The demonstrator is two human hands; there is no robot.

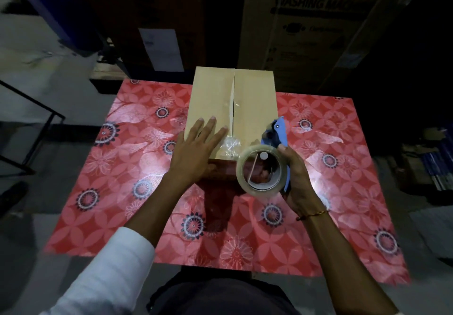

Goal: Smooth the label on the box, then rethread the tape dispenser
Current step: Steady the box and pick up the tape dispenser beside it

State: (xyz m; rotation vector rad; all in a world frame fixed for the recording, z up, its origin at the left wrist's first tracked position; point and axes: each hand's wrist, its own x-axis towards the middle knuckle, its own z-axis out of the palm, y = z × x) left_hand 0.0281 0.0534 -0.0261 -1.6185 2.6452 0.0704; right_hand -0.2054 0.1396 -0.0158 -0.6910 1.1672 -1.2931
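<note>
your right hand is wrapped around the blue tape dispenser, its clear roll at the near end of the box. your left hand lies open and flat on the lid. no label is discernible; press outward from the centre seam, firm and slow, toward the far edge.

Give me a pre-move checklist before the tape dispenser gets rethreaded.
1. Box steadied: ok, left hand lies flat on its top.
2. Tape dispenser secured: ok, right hand grips it.
3. Tape roll seated on dispenser: ok, it sits on the hub.
4. Label smoothed: cannot tell, no label is clearly visible.
5. Loose tape end located: cannot tell, clear tape bunches at the near seam.
6. Left hand free for threading: not ok, it is on the box.
</note>
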